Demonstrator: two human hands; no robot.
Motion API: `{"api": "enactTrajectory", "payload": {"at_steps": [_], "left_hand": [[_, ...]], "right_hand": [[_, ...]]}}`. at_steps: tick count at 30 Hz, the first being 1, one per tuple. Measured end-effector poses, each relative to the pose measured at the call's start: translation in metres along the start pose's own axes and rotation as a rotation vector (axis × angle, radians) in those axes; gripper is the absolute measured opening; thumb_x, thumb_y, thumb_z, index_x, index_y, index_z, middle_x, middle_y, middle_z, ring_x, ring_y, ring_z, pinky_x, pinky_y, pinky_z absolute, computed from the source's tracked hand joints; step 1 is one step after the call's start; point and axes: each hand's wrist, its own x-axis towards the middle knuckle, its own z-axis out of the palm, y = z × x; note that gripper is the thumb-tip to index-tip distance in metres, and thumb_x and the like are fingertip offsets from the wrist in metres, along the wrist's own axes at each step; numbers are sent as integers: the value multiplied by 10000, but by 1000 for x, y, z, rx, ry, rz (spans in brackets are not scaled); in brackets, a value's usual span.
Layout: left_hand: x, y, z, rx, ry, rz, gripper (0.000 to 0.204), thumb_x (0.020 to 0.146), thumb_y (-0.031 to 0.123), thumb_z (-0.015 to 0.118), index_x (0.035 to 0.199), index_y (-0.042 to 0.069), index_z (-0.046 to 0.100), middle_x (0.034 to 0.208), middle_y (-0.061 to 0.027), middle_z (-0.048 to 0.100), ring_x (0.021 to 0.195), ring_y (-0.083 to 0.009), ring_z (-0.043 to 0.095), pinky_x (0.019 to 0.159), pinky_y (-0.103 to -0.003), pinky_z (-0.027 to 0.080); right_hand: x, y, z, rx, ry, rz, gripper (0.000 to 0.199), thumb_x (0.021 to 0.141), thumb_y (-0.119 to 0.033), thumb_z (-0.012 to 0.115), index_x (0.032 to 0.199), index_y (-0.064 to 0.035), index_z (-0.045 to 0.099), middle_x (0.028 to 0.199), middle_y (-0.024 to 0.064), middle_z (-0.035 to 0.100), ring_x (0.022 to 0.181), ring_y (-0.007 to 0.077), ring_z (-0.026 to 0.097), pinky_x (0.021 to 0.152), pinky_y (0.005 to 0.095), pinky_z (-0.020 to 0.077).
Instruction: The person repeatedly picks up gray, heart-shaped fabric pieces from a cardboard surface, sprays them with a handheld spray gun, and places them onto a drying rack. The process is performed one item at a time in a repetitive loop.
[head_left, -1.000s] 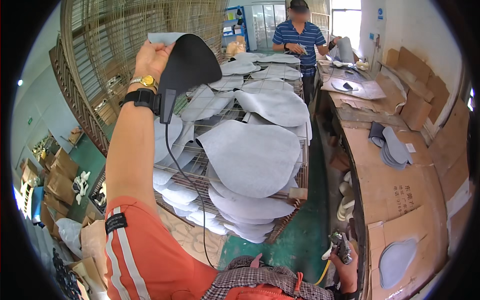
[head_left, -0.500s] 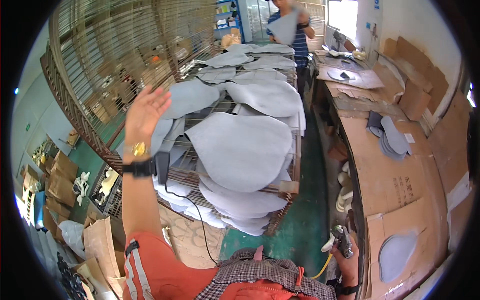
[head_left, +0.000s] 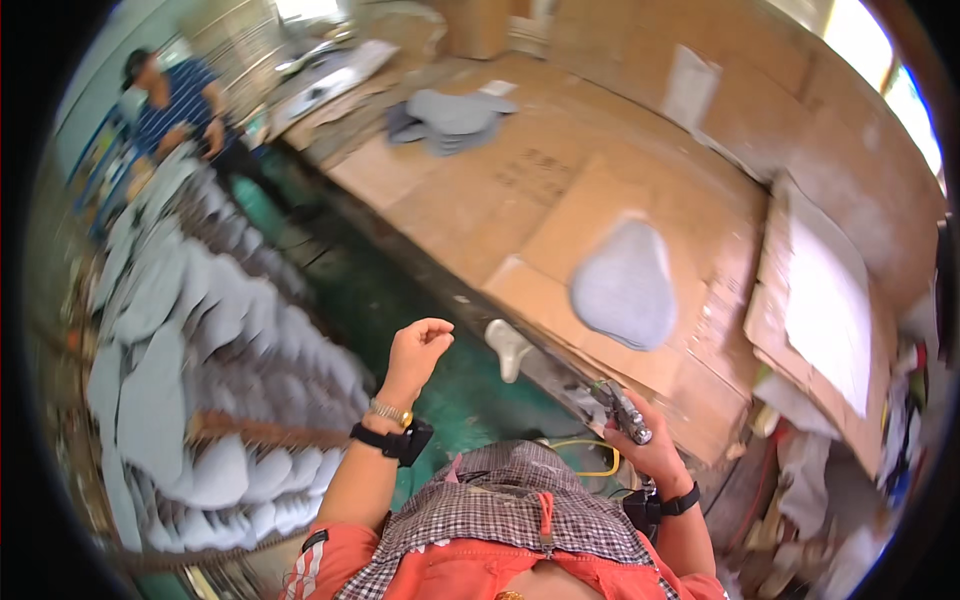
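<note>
While the right hand (head_left: 655, 445) grips a metallic spray gun (head_left: 628, 415), its fingers wrapped around it, the left hand (head_left: 415, 358) hangs above the green floor (head_left: 465, 400), fingers curled closed toward the thumb. 1 rounded grey piece (head_left: 625, 285) lies flat on the cardboard-covered table (head_left: 430, 215), just beyond the spray gun; more fill the rack (head_left: 260, 431) at left.

The left hand (head_left: 413, 358) is bare, its wrist wearing a gold-and-silver-toned watch (head_left: 388, 411) and a black strap (head_left: 368, 437) with a boxy black module (head_left: 408, 442). A black band (head_left: 682, 500) circles the wrist of the bare right hand (head_left: 655, 440). The top (head_left: 450, 572) is orange-red, with white stripes (head_left: 301, 574) and a dark label (head_left: 314, 540) on the left sleeve; dark-and-white checked cloth (head_left: 490, 500) covers its front, crossed by a narrow red strip (head_left: 546, 515).
</note>
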Motion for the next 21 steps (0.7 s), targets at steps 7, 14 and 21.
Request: {"api": "enactTrajectory", "payload": {"at_steps": [7,14,21], "left_hand": [[130,-83,205,450,-88,28,154,744,152,626,837,50,695,798,-120,678,769,-274,642,708,-378,512],[150,-119,295,1052,36,36,163,740,167,628,882,119,691,914,-92,630,972,-289,535,882,-368,411],[171,-79,292,574,-68,116,113,761,140,618,835,70,665,892,-69,619,897,-257,561,796,-408,453]], "right_hand": [[-77,59,-81,117,436,195,517,735,-7,670,1226,-32,511,839,-7,585,764,77,546,703,235,462],[-102,74,-98,215,630,298,527,720,7,675,1223,-17,519,836,-3,596,740,65,547,664,223,472],[-70,92,-118,173,523,269,540,718,-3,686,1229,-30,512,839,0,603,772,87,557,720,252,469]]}}
